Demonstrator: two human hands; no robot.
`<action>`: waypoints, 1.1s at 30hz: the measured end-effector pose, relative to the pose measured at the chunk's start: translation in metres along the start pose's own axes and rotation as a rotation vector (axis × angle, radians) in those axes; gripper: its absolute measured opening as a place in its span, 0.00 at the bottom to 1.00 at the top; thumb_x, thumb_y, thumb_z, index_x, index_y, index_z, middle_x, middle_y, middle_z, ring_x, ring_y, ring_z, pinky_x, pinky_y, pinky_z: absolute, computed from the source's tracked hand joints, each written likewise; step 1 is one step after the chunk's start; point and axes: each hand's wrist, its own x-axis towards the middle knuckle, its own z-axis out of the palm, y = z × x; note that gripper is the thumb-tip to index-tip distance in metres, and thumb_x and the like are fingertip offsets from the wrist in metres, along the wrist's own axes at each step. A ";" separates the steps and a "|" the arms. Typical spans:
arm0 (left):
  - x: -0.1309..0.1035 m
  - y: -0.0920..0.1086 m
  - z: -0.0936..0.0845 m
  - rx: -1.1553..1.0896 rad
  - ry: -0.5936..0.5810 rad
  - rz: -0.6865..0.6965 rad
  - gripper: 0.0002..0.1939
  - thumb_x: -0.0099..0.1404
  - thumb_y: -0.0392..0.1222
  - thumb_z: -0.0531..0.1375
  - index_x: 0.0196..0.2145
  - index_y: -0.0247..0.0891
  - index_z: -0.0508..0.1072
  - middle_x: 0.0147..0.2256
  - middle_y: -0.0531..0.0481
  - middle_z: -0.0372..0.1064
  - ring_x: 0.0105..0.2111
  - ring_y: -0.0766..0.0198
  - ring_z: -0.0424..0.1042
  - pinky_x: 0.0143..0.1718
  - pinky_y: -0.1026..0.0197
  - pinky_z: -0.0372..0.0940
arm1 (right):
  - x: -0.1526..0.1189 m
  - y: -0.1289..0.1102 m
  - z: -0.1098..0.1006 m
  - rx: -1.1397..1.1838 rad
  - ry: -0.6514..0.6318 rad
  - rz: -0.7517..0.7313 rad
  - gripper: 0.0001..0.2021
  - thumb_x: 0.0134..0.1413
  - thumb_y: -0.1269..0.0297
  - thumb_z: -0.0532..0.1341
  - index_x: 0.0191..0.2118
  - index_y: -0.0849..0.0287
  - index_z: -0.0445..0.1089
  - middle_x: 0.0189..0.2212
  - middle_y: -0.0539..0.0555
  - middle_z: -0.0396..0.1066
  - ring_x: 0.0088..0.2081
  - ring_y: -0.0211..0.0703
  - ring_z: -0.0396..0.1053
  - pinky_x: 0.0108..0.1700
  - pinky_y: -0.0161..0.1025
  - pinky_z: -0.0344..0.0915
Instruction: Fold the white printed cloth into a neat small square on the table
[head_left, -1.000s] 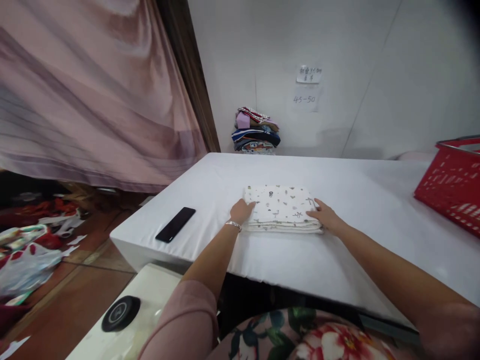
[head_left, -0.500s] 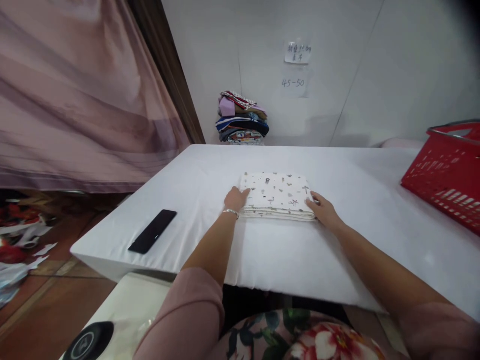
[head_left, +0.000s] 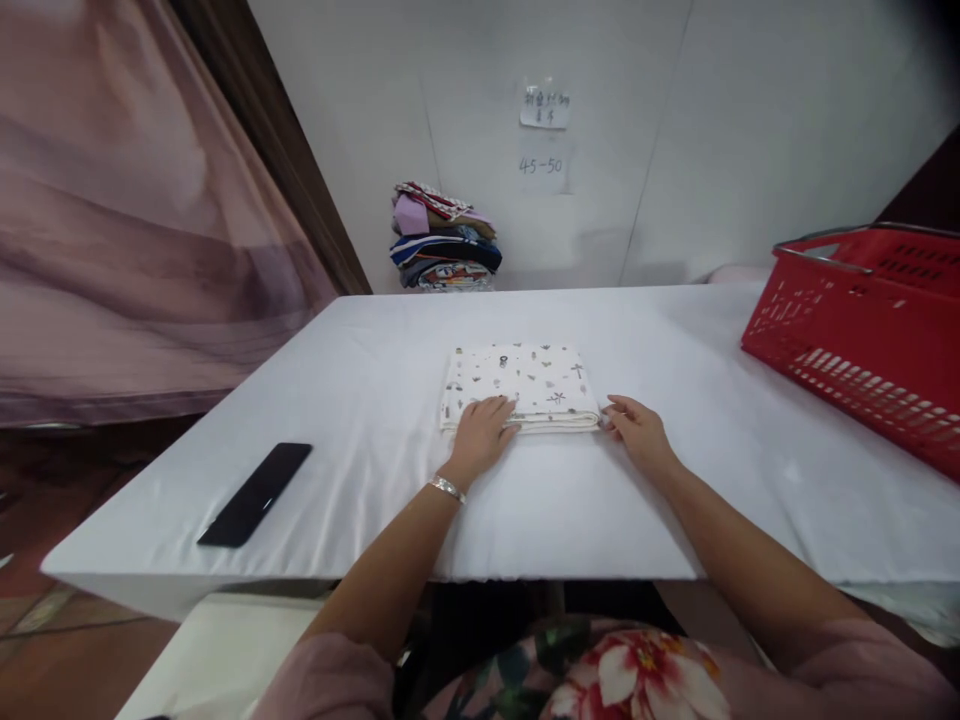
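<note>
Folded cloth, frame ctr. L hand flat on near edge, fingers slightly spread. R hand at right corner; pinch unclear.

Garment front: dusty pink ground, large floral print. Blossoms white and red, yellow-orange at centre; leaves dark green to blue-green. Left sleeve and right sleeve: plain dusty pink, short, forearms exposed. Left hand: bare, silver-coloured bracelet at wrist, narrow band, surface detail unclear. Right hand: bare.
</note>
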 end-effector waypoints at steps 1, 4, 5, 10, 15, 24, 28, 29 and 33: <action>0.000 0.001 0.002 0.001 -0.014 -0.001 0.20 0.68 0.49 0.49 0.55 0.45 0.64 0.56 0.48 0.61 0.57 0.59 0.57 0.58 0.53 0.51 | 0.000 0.001 0.000 0.015 -0.020 0.055 0.21 0.49 0.60 0.58 0.50 0.62 0.67 0.35 0.56 0.73 0.28 0.39 0.69 0.27 0.36 0.66; 0.003 0.008 0.003 -0.002 0.015 -0.038 0.20 0.67 0.50 0.50 0.54 0.44 0.65 0.55 0.47 0.62 0.56 0.58 0.58 0.58 0.52 0.51 | 0.002 0.001 -0.001 0.008 -0.073 0.144 0.21 0.48 0.65 0.58 0.50 0.62 0.66 0.31 0.54 0.73 0.24 0.36 0.68 0.22 0.32 0.64; 0.005 0.013 0.003 -0.006 0.021 -0.036 0.20 0.67 0.50 0.51 0.53 0.44 0.66 0.55 0.47 0.62 0.56 0.57 0.58 0.58 0.52 0.51 | 0.003 0.001 -0.002 -0.004 -0.088 0.161 0.20 0.47 0.66 0.58 0.49 0.61 0.66 0.30 0.54 0.73 0.24 0.35 0.68 0.22 0.31 0.63; 0.026 0.059 0.015 -0.043 -0.004 0.104 0.19 0.66 0.47 0.53 0.53 0.44 0.65 0.55 0.47 0.62 0.55 0.57 0.58 0.57 0.53 0.51 | 0.008 -0.001 -0.003 -0.031 -0.140 0.182 0.20 0.47 0.67 0.58 0.49 0.61 0.66 0.29 0.54 0.72 0.21 0.34 0.67 0.17 0.28 0.60; 0.045 0.096 0.032 -0.055 -0.045 0.122 0.18 0.64 0.45 0.55 0.52 0.44 0.65 0.52 0.46 0.64 0.52 0.56 0.60 0.52 0.52 0.54 | 0.008 0.001 -0.007 -0.020 -0.204 0.146 0.20 0.46 0.64 0.59 0.49 0.60 0.65 0.29 0.51 0.71 0.18 0.31 0.63 0.14 0.27 0.54; 0.051 0.103 0.042 -0.060 0.038 -0.005 0.12 0.68 0.46 0.50 0.41 0.42 0.71 0.43 0.47 0.68 0.44 0.58 0.63 0.45 0.55 0.56 | 0.012 0.010 -0.005 -0.115 -0.243 -0.013 0.20 0.47 0.65 0.59 0.48 0.57 0.67 0.30 0.48 0.70 0.18 0.29 0.61 0.22 0.30 0.60; 0.048 0.107 0.046 -0.042 0.034 -0.001 0.12 0.68 0.46 0.50 0.41 0.42 0.71 0.42 0.48 0.68 0.45 0.58 0.63 0.47 0.54 0.55 | 0.013 0.010 -0.006 -0.087 -0.242 0.014 0.22 0.45 0.66 0.59 0.51 0.57 0.66 0.28 0.47 0.70 0.17 0.30 0.59 0.20 0.30 0.58; 0.048 0.107 0.047 -0.036 0.026 0.004 0.12 0.68 0.46 0.50 0.41 0.42 0.71 0.42 0.48 0.68 0.46 0.58 0.62 0.47 0.54 0.55 | 0.013 0.011 -0.007 -0.083 -0.240 0.018 0.23 0.45 0.66 0.59 0.51 0.57 0.66 0.27 0.47 0.69 0.17 0.30 0.59 0.20 0.30 0.58; 0.047 0.107 0.049 -0.028 0.036 0.010 0.12 0.68 0.46 0.50 0.42 0.43 0.71 0.42 0.48 0.68 0.46 0.58 0.62 0.47 0.53 0.55 | 0.013 0.012 -0.007 -0.129 -0.223 -0.018 0.21 0.46 0.65 0.58 0.49 0.57 0.67 0.29 0.48 0.70 0.20 0.32 0.61 0.24 0.32 0.62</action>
